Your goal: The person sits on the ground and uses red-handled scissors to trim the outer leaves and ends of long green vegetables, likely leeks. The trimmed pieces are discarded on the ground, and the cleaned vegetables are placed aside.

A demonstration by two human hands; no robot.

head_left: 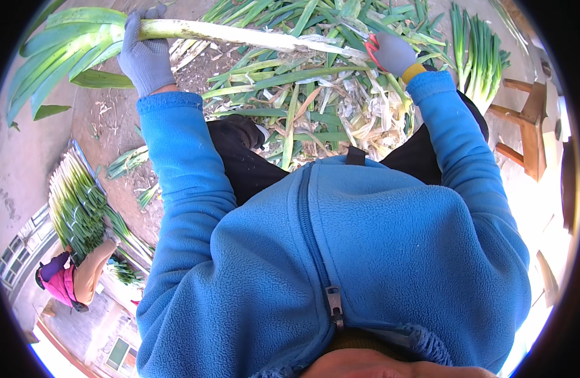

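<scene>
My left hand (146, 59), in a grey knitted glove, grips a large Welsh onion or leek (214, 32) where its pale stalk meets the broad green leaves (77, 38). The stalk lies nearly level, its white root end towards the right. From that end a loose strip of whitish outer skin (337, 48) stretches to my gloved right hand (395, 53). Red-handled scissors (372, 47) sit in the right hand, blades pointing up and left. Whether the fingers also pinch the skin strip is hidden.
Cut leaves and peeled skins (318, 104) heap around my legs. Trimmed onions (481, 61) lie at the right by a wooden stool (531, 123). At the lower left a person in a pink vest (61, 286) bends over bundled onions (77, 198).
</scene>
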